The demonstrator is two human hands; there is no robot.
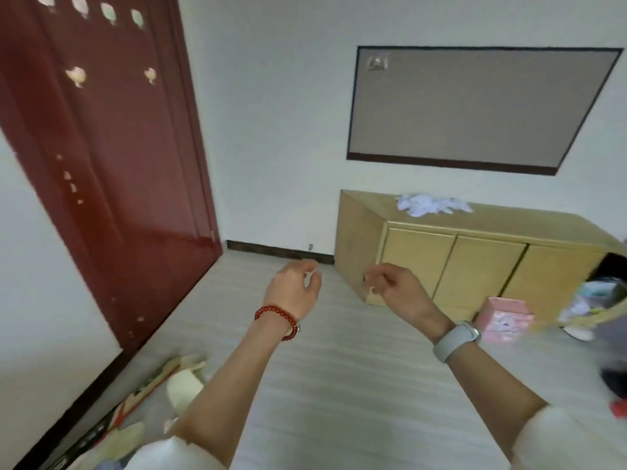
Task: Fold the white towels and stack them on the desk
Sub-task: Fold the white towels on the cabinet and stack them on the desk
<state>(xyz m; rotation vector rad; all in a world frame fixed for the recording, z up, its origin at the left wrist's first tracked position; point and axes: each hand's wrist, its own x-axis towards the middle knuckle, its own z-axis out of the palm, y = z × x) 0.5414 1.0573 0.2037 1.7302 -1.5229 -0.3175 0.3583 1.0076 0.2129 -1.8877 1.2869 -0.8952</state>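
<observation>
Both arms are raised out over the floor, the left hand (294,284) and the right hand (393,286) with fingers loosely curled and holding nothing, while the white towels (431,204) lie crumpled on the wooden cabinet's surface (529,225) against the far wall.

This is a room in a home, plainly furnished. A dark red wooden door (112,157) with small pale ornaments stands at the left, set in white walls with a dark skirting board (278,251) along the base. The floor (339,385) is pale grey planking. Against the far wall stands a low light-wood cabinet (475,266) with three doors, and above it hangs a dark-framed grey panel (475,106). Household oddments lie about the floor: a pink box (505,317) beside the cabinet, and pale slippers (185,385) near the door.
</observation>
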